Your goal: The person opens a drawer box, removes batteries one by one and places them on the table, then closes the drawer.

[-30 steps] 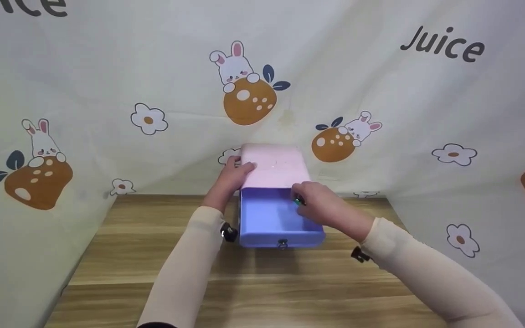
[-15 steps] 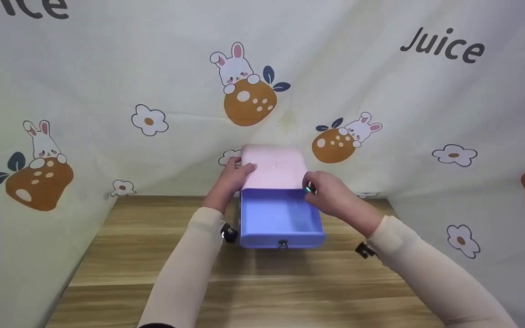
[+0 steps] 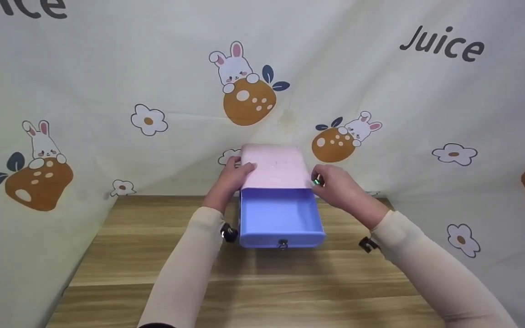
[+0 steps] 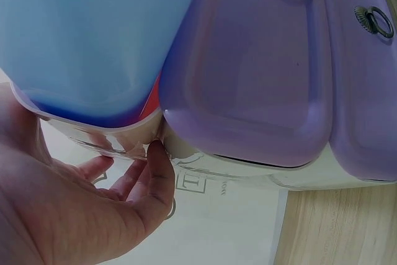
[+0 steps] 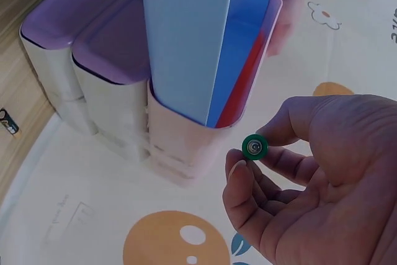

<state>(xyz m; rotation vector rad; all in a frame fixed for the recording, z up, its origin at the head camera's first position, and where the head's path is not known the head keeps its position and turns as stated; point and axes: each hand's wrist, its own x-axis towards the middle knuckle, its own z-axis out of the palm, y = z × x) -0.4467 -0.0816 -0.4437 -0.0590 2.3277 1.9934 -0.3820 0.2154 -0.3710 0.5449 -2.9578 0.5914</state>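
In the head view, the drawer cabinet (image 3: 274, 166) had a pink top, and its blue drawer (image 3: 278, 213) was pulled out. The left hand (image 3: 233, 176) gripped the cabinet's left side; the right hand (image 3: 341, 187) was just beside its right side. In the left wrist view, the cabinet's purple drawers (image 4: 254, 79) were closed. In the right wrist view, thumb and fingers pinched a green battery (image 5: 254, 147) near the cabinet, its round end metallic in the middle.

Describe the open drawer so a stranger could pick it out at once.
On the wood-grain table, a pink-topped chest stands before the patterned cloth. Just under its top is the open drawer, blue with a metal ring on its front; it is pulled out, unlike the two shut drawers below.
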